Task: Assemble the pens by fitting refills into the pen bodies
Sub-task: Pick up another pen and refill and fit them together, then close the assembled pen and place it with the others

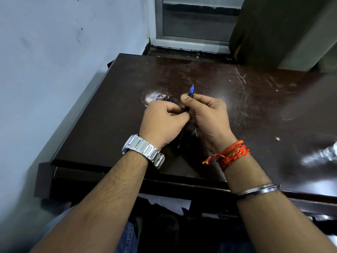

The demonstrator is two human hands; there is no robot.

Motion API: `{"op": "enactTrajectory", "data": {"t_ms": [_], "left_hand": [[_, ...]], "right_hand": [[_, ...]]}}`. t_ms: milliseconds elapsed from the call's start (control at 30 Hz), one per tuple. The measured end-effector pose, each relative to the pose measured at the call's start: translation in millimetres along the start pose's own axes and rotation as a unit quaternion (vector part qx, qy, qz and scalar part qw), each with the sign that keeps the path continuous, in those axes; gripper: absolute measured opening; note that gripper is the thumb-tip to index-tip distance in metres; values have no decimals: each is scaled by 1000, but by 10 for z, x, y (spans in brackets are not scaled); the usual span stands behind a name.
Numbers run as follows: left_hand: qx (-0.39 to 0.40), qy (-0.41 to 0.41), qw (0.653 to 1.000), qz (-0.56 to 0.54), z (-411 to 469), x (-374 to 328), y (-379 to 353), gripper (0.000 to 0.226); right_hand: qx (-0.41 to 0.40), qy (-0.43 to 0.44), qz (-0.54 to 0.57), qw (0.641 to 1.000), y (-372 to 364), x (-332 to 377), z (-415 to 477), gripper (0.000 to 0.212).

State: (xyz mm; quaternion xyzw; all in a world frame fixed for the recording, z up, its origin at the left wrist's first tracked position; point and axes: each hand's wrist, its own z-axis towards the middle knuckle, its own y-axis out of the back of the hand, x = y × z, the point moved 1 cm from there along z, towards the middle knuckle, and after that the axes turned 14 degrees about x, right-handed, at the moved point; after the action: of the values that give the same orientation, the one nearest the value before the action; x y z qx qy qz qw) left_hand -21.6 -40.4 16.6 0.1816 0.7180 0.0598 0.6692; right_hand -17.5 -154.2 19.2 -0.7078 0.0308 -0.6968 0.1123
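Over the middle of a dark brown table, my right hand pinches a dark pen with a blue tip that points up and away. My left hand is closed against the pen's lower end, its fingers curled on the dark body; the lower part is hidden between the two hands. Just beyond my left knuckles lie small blue and dark pen parts, partly hidden. A dark pen piece shows on the table under my left wrist.
A pale wall runs along the table's left side. A window frame and a dark curtain stand behind the table. The scratched tabletop stretches to the right. Papers show under the near edge.
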Motion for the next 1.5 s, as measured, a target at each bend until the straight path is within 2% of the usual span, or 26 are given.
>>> {"op": "enactTrajectory", "data": {"t_ms": [133,233,367,533,667,733,833,900,1000,1500], "left_hand": [[-38,-7,999,5,8,42,41,21],[-5,2,1000,22,17,33,29,17],[22,-8,998,57,1,27,-13,24],[-25,-41,990,135,-28,15,-19,16],[-16,-25,998,61,-3,7,21,24],[-72,-16,996,56,62,45,129,33],[-156,-13,975,161,120,102,270,19],[-145,32,969,196,157,164,285,15],[-117,84,962,231,220,227,252,20],[-118,96,944,294,319,220,197,25]], "right_hand": [[-6,-5,-15,1000,18,-18,18,19],[11,-13,-28,999,12,-31,30,17],[17,-16,-27,999,19,-31,27,24],[7,-19,-34,999,18,-26,35,25],[-47,-27,-34,998,74,-19,49,24],[-66,-42,-5,997,115,-10,41,23],[-70,-64,15,995,122,-10,11,24],[-68,-72,2,995,96,-17,2,18],[-69,-73,-15,995,69,-16,-3,10],[-45,-74,-100,991,86,-72,-1,23]]}}
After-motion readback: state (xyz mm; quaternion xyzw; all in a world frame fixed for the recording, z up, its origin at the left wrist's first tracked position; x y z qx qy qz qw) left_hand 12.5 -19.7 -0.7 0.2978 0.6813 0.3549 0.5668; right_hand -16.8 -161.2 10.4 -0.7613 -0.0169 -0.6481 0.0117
